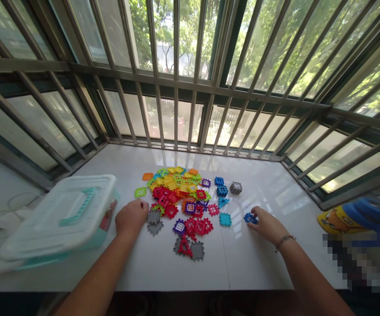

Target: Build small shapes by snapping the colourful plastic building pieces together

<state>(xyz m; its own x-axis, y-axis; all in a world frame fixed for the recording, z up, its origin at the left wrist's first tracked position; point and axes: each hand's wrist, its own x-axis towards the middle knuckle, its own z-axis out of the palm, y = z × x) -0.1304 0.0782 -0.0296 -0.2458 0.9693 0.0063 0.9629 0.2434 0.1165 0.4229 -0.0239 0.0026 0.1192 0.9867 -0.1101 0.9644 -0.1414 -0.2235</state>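
Between the thumb and fingers of my right hand [263,224] is a blue building tile [249,217] with notched edges, low over the white surface. My left hand [132,216] rests curled on the surface, left of the pile; what its fingers hold, if anything, is hidden. Beside it lie grey tiles [155,227]. The pile of notched tiles runs from yellow tiles [168,181] at the back to red tiles [198,227] in front. Right of the pile stand stacked blue tiles [222,190], a blue triangular tile [223,202], a light-blue square tile [225,219] and a grey tile block [236,188].
A lidded plastic box [58,215] with a teal handle stands at the left. At the far right lies a yellow and blue bottle [351,219]. Metal window bars [176,109] border the white surface [209,272] at the back and sides.
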